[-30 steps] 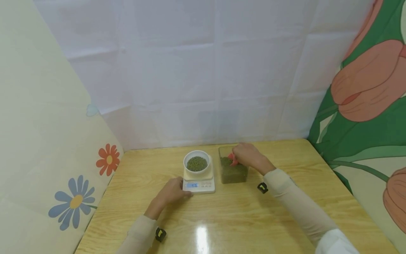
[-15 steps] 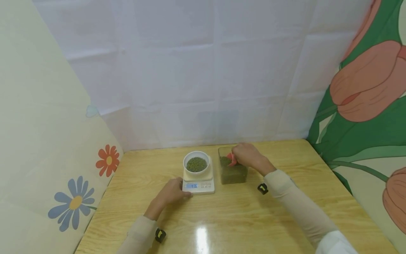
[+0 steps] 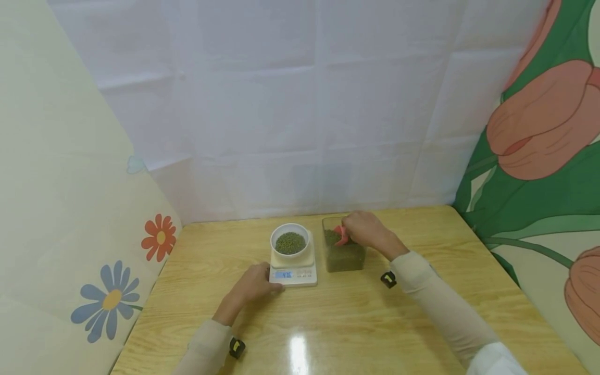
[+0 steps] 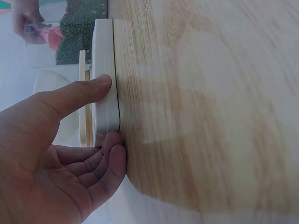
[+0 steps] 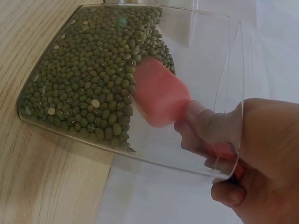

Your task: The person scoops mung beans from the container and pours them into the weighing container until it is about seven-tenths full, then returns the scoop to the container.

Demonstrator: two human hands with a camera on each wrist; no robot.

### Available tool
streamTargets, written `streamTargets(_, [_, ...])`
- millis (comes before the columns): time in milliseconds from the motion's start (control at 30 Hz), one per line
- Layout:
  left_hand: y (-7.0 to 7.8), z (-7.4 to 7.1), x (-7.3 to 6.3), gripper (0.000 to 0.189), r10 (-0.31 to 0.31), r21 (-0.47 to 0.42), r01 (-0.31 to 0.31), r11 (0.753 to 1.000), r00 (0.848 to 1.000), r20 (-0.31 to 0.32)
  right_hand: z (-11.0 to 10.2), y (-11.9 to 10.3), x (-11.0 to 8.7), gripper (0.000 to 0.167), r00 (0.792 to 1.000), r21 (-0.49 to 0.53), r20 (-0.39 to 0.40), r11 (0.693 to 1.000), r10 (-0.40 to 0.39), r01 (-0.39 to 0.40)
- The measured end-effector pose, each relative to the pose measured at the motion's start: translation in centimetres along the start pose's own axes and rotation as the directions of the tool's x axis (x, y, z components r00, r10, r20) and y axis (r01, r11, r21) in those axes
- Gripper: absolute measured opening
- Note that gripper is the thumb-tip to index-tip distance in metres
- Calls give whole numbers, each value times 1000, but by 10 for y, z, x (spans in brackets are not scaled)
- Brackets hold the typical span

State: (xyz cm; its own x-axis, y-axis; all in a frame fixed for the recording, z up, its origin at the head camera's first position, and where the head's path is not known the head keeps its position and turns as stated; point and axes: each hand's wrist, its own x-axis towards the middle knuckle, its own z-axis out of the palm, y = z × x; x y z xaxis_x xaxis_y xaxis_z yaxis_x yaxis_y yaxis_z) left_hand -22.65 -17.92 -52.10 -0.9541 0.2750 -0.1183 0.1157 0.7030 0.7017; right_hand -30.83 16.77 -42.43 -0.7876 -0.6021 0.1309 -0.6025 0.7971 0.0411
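Observation:
A white kitchen scale [image 3: 307, 279] with a lit display stands on the table, bearing a white bowl [image 3: 290, 255] of green mung beans [image 3: 290, 243]. My left hand [image 3: 255, 284] grips its front left corner, thumb [image 4: 96, 88] along the front face and fingers curled at the left side. To the right stands a clear square container [image 3: 345, 262], partly filled with mung beans [image 5: 84, 79]. Inside it, my right hand [image 3: 367, 229] holds a pink scoop [image 5: 161, 93] by the handle. The scoop's front edge is sunk in the beans and hidden there.
The wooden table [image 3: 328, 323] runs back to a white cloth backdrop [image 3: 300, 130]. Flower-printed panels [image 3: 539, 130] border it at the sides. Small black tags [image 3: 388, 279] show at both wrists.
The scoop has shifted slightly left within the container. My left hand, the scale and the bowl keep their places.

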Motion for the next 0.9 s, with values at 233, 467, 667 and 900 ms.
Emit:
streamTargets(233, [0,0,1,44,-9,5,9,1000,1000,1,0,-2,1,18,1000,78,-12,997,8,-7])
streamTargets(467, [-2,3,3,45,9,16,-9,1000,1000,8,-2,-8,4,17,1000,150,-21,989,-2,5])
streamTargets(667, [-1,3,4,47,12,7,-12,1000,1000,6,0,-8,4,16,1000,149,-20,989,5,-2])
streamTargets(900, [-1,2,3,47,5,16,-5,1000,1000,-2,1,-8,4,15,999,167,-45,986,2,6])
